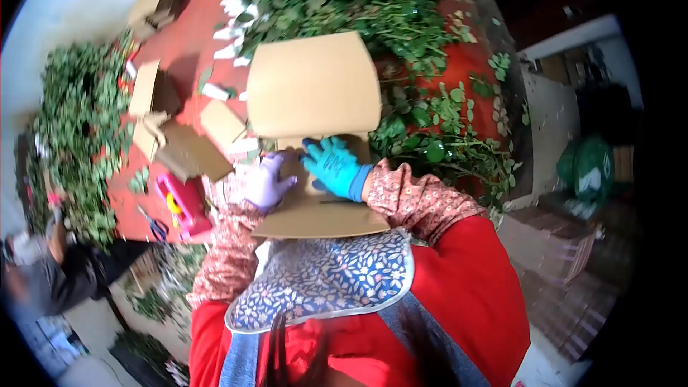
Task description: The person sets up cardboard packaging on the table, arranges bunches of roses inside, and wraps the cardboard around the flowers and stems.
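An unfolded brown cardboard box lies before me at the table's edge, one large flap spread away from me and another towards my apron. My left hand, in a light purple glove, rests at the left side of its middle part with the fingers apart. My right hand, in a turquoise glove, lies on the middle part, fingers spread towards the far flap. Neither hand visibly holds anything. The two hands are close together but apart.
Leafy green stems cover the back of the red table. Other cardboard pieces, a pink holder and scissors lie left. A co-worker is at far left; stacked cardboard is right.
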A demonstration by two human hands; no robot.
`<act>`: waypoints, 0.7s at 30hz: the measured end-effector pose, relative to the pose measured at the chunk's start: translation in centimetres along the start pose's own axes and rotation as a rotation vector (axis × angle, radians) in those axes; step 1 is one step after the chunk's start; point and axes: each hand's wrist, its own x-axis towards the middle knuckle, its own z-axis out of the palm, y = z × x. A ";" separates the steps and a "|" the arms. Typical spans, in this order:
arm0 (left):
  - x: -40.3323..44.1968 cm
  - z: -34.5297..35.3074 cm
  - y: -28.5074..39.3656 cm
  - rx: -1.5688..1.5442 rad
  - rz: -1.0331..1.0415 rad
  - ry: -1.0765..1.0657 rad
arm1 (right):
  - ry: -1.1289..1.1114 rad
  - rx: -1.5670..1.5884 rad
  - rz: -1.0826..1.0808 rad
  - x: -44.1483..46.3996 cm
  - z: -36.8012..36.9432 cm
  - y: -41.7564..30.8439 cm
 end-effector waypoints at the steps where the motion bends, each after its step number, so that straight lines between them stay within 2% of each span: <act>1: 0.2 0.5 -0.3 0.026 0.030 0.026 | 0.060 -0.028 -0.016 -0.4 0.4 -0.1; 2: 0.6 0.7 -0.8 0.030 0.085 -0.008 | 0.072 -0.020 -0.014 -0.3 0.3 -0.3; 3: 1.1 1.1 -1.2 -0.040 0.244 0.021 | 0.111 0.016 -0.034 -0.5 0.8 -0.2; 5: 0.7 -0.3 0.8 0.030 0.138 -0.055 | 0.132 0.040 -0.067 -1.2 0.1 -0.2; 6: 0.6 -1.3 2.2 0.114 0.096 -0.159 | 0.158 -0.003 -0.074 -2.0 -0.5 -0.3; 7: 0.5 -0.8 2.2 0.093 0.051 -0.158 | 0.147 0.038 -0.114 -2.5 0.3 -0.3; 8: 0.4 -0.4 1.6 0.205 0.204 -0.094 | 0.006 0.167 -0.183 -2.6 -3.1 0.1; 9: 0.2 0.0 1.8 0.038 0.076 -0.139 | -0.145 0.305 -0.252 -2.7 -7.9 0.5; 10: 0.0 0.4 1.9 -0.127 -0.058 -0.162 | 0.173 0.283 -0.252 -2.9 -11.0 0.7; 11: -0.3 1.0 1.3 -0.095 -0.012 -0.117 | 0.490 0.258 -0.244 -2.9 -13.3 1.0; 12: -0.6 1.6 0.8 -0.061 0.032 -0.069 | 0.610 0.224 -0.284 -2.2 -14.7 1.7; 13: -0.4 0.4 2.1 0.290 0.120 -0.113 | 0.573 0.278 -0.299 -1.4 -14.7 3.0; 15: -0.7 0.2 2.2 0.315 0.133 -0.100 | 0.224 0.588 -0.264 -0.2 -14.0 5.4; 16: -0.7 0.2 2.3 0.342 0.138 -0.075 | 0.002 0.849 -0.298 1.1 -11.1 7.2; 17: -0.4 0.1 2.5 0.335 0.141 -0.086 | -0.002 0.857 -0.288 2.1 -10.1 8.5; 19: 0.0 -0.3 2.7 0.320 0.221 -0.033 | -0.547 1.236 -0.210 3.5 -8.8 10.5; 21: -0.1 -0.4 2.9 0.313 0.207 -0.053 | -0.612 1.277 -0.144 4.7 -4.4 12.0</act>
